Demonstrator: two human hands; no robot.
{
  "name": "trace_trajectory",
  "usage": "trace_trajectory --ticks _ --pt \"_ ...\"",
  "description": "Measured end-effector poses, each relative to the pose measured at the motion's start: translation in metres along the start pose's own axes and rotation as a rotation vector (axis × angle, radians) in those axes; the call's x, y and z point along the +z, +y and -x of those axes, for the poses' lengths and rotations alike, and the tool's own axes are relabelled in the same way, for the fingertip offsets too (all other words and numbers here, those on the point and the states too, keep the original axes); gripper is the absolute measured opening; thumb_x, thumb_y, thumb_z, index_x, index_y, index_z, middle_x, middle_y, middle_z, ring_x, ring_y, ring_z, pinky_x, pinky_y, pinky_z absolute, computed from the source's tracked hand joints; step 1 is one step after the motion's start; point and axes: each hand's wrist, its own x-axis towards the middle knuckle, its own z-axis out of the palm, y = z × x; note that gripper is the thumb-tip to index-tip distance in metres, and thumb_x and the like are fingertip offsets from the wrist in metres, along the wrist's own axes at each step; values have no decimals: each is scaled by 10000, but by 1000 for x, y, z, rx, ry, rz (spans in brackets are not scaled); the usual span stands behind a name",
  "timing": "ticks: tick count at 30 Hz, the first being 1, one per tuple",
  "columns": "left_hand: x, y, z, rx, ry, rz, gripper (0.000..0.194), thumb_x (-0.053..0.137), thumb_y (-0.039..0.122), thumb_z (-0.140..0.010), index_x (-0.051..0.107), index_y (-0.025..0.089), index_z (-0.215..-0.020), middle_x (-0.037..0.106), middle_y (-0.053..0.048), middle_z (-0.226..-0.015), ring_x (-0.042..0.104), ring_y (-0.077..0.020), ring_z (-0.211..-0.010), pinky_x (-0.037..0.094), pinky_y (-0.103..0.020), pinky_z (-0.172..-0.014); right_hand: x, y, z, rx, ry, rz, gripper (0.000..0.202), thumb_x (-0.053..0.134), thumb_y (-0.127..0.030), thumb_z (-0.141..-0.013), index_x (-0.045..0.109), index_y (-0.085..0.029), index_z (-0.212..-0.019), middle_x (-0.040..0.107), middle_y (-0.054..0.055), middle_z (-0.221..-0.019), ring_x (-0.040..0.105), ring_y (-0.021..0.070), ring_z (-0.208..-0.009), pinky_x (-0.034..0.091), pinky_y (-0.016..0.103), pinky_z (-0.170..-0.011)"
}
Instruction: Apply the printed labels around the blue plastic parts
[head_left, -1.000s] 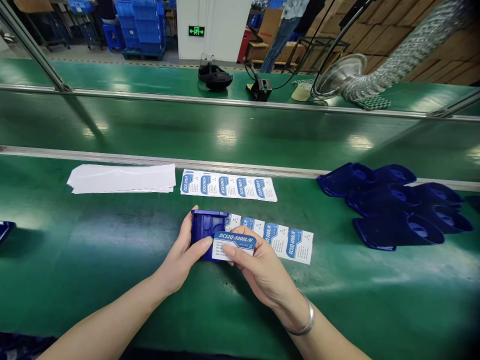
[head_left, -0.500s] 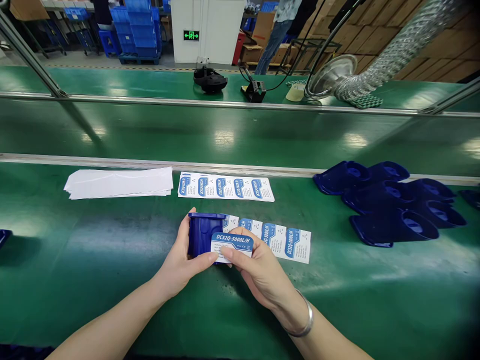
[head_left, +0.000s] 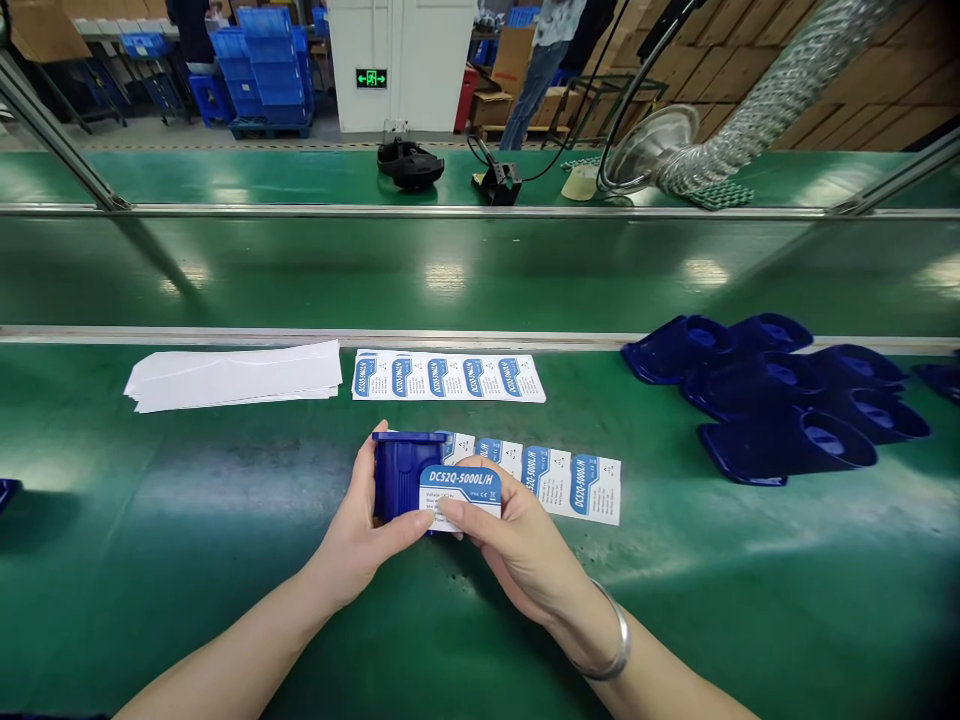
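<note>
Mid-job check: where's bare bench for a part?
Bare green bench lies left of the left hand, below the white sheets, and right of the right hand, below the blue pieces at right. A narrower gap separates those pieces from the lower label strip. It's crowded at the hands: strip, held label and blue part overlap in view.

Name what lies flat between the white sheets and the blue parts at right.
In the head view, a label strip beside the white sheets, and a second strip partly behind the right hand.
</note>
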Motion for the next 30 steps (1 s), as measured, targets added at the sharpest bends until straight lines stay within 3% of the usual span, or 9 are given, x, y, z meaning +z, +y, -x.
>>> trace_trajectory --ticks 6,21,25,30 --pt "0 0 1 -9 22 2 1024 798 362 -819 136 377 -1600 450 -93 -1551 500 -348 -1348 428 -485 -1121 3 -2 0 2 9 -23 415 941 -368 -741 644 -223 -992 659 -2 -879 595 170 -820 479 270 -765" --pt "9 7 3 -14 84 2 1004 809 374 -796 186 347 -1583 471 -93 -1528 497 -348 -1346 443 -471 -1101 2 -2 -1 -7 -36 -6 377 888 -372 -812 629 -204 -1028 664 17 -975 588 174 -903 464 281 -834" --pt "11 7 2 -10 119 15 916 786 403 -818 244 348 -1554 493 -84 -1498 501 -341 -1341 431 -469 -1106 2 2 -1 -20 -46 13 390 882 -410 -809 627 -209 -1026 658 19 -975 582 184 -906 460 300 -852" --pt "14 6 -2 -6 243 49 738 725 451 -871 342 343 -1492 583 -71 -1381 556 -325 -1288 453 -472 -1087 8 9 0 -45 -37 98 390 869 -445 -815 621 -221 -1016 643 1 -907 564 173 -831 453 284 -794"
